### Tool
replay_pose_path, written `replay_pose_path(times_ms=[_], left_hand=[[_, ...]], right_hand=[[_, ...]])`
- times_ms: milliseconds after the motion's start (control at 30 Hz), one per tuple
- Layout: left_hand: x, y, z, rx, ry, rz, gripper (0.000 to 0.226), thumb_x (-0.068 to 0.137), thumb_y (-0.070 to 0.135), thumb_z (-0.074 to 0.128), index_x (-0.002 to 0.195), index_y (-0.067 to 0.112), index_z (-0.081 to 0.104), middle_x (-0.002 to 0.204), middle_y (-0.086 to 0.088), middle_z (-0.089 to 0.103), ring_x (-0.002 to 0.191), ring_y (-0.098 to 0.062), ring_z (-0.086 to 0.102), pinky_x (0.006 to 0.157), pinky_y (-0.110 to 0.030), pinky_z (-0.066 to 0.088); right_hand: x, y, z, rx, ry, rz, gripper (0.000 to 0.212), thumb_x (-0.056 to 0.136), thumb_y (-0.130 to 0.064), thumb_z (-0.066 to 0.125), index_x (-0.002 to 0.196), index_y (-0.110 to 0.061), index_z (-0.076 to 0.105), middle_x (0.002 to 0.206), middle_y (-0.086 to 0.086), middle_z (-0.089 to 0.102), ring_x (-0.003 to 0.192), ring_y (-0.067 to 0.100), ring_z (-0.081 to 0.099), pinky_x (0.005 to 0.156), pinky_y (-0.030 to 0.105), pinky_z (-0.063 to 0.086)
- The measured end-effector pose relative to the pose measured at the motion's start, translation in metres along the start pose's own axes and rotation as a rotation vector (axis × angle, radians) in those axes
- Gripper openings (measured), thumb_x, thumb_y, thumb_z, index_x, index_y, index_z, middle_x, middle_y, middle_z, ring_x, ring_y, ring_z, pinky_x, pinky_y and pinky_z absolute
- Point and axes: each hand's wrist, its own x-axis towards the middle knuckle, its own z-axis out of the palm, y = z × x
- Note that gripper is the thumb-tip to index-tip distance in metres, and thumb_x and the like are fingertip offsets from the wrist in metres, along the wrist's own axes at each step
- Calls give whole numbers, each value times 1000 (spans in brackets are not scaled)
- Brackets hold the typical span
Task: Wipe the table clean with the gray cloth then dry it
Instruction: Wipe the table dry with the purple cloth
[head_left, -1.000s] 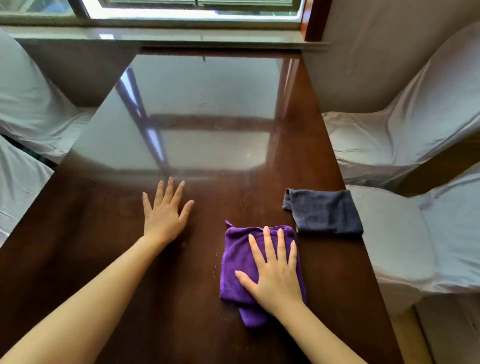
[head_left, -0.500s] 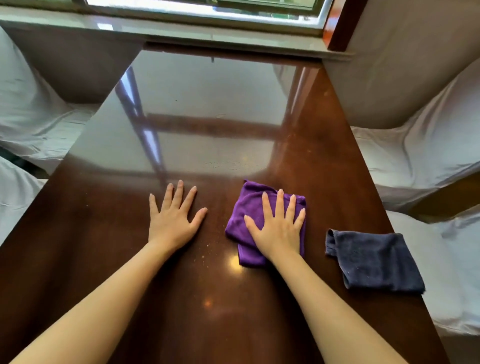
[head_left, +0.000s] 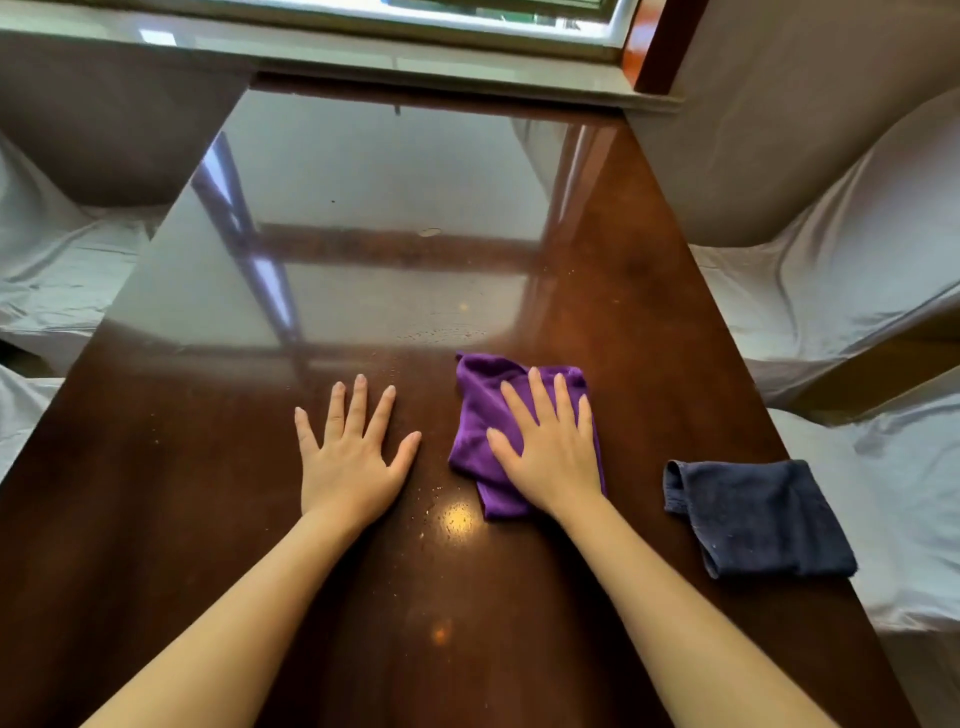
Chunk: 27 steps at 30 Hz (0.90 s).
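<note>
A dark, glossy wooden table (head_left: 208, 493) fills the view, with small crumbs and wet specks near the middle. My left hand (head_left: 353, 462) lies flat on the bare wood, fingers spread, holding nothing. My right hand (head_left: 550, 452) presses flat on a crumpled purple cloth (head_left: 475, 410), which shows to the left of my palm and beyond my fingers. A folded dark gray cloth (head_left: 758, 514) lies apart from both hands near the table's right edge.
White-covered chairs stand along the right side (head_left: 831, 260) and the left side (head_left: 52, 270) of the table. A window sill (head_left: 363, 57) runs along the far end. A light glare spot (head_left: 457, 519) shines between my wrists.
My right hand has slid the purple cloth forward, away from me and past the gray cloth. My left hand stays flat in place. Over the last half second little has moved.
</note>
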Motion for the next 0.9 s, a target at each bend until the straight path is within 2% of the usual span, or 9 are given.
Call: replay_pose_path(times_ms=[100,200,333,433,567,767,900], left_hand=[[-1,1,-4,-5,-14,-2,70,80,71,1,142,40,-2,156,4,-5,142,-16,-12,111,-54,-12],[-2,2,-7,-12,-20,-1,70,80,70,2,143,39,-1,156,3,-5,142,-17,-12,111,-53,-13],[-2,3,-9,-16,-40,-8,70,80,70,0,143,39,-3,156,4,-7,142,-17,-15,112,-54,-13],[-2,4,-11,-5,-46,-10,70,80,69,-2,142,39,-6,156,3,-10,141,-17,-17,112,-55,-12],[-1,4,-10,-14,-37,-8,70,80,69,-2,142,39,-8,154,4,-14,140,-17,-19,112,-55,-14],[1,0,-9,-51,-60,1,70,79,70,0,141,40,-10,149,7,-23,138,-16,-24,108,-53,-20],[3,-9,-12,-71,-64,25,70,79,70,2,142,40,-7,154,8,-15,140,-14,-19,111,-51,-17]], right_hand=[[-47,3,3,-21,20,57,63,89,-56,27,146,-32,12,158,5,7,144,32,1,116,52,3],[-68,11,5,-46,42,198,65,89,-57,27,146,-29,12,158,6,7,144,31,2,116,50,4],[-41,19,1,-25,57,374,67,89,-57,28,146,-25,15,158,10,9,144,34,3,116,53,4],[3,35,-5,-12,30,434,68,90,-59,24,147,-24,13,158,12,7,143,38,0,115,56,2],[64,41,-8,-9,-9,433,72,88,-65,18,147,-26,9,158,13,3,142,41,-4,113,59,-1],[111,11,-3,-18,-5,354,75,85,-70,17,147,-27,10,158,13,3,141,42,-5,111,60,-3],[126,-15,-1,-15,-21,276,75,84,-71,16,147,-30,8,158,11,1,142,41,-6,111,60,-4]])
